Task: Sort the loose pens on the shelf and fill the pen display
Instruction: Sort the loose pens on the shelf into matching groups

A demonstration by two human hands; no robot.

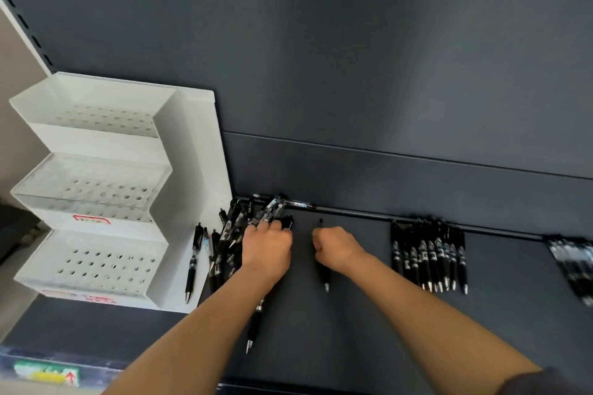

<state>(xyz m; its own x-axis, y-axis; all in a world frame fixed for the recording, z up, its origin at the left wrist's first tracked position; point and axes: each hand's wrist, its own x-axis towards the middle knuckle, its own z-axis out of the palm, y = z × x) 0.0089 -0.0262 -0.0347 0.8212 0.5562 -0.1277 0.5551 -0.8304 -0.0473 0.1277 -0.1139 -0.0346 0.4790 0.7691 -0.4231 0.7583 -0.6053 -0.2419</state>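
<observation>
Item: dark grey metal shelf (353, 330). The left hand (266, 247) has its fingers laid into a jumbled heap of black click pens (237, 228); whether it grips one cannot be told. The right hand (337, 248), just apart from the left, is fisted round one black pen (324, 276), tip toward the person. Left of the left hand: white tiered plastic pen display (96, 189) with perforated trays. Right of the right hand: row of black pens (430, 260), tips aligned. Farther right: blurred bundle (574, 263), possibly pens.

1 white pen display (189, 154) (3 perforated tiers), 1 left hand (266, 250), 1 right hand (337, 247), 3 groups of black pens (430, 260)
</observation>
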